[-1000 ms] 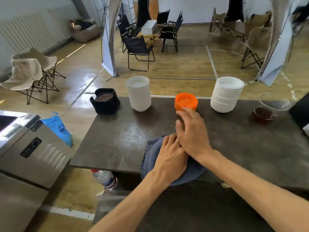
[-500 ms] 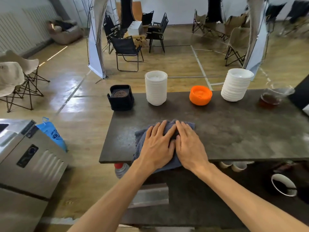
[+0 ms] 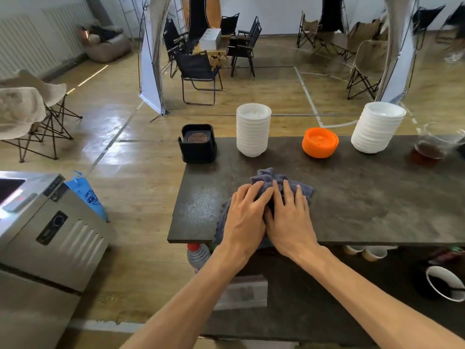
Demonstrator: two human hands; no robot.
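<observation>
A grey-blue cloth (image 3: 273,180) lies bunched on the dark stone counter (image 3: 364,205), near its left front corner. My left hand (image 3: 246,217) and my right hand (image 3: 289,217) lie side by side on top of it, fingers straight and pressing it flat against the counter. Most of the cloth is hidden under the two hands; its far edge and a bit of its left side show.
Along the counter's far edge stand a black coaster holder (image 3: 197,143), a stack of white cups (image 3: 253,129), an orange lid (image 3: 320,142), a stack of white bowls (image 3: 376,128) and a glass jug of dark liquid (image 3: 432,147). A steel appliance (image 3: 45,233) stands left.
Both hands have pushed the cloth away from the counter's front edge, farther onto the top. A second ago the right hand reached ahead toward the orange lid; now both lie level.
</observation>
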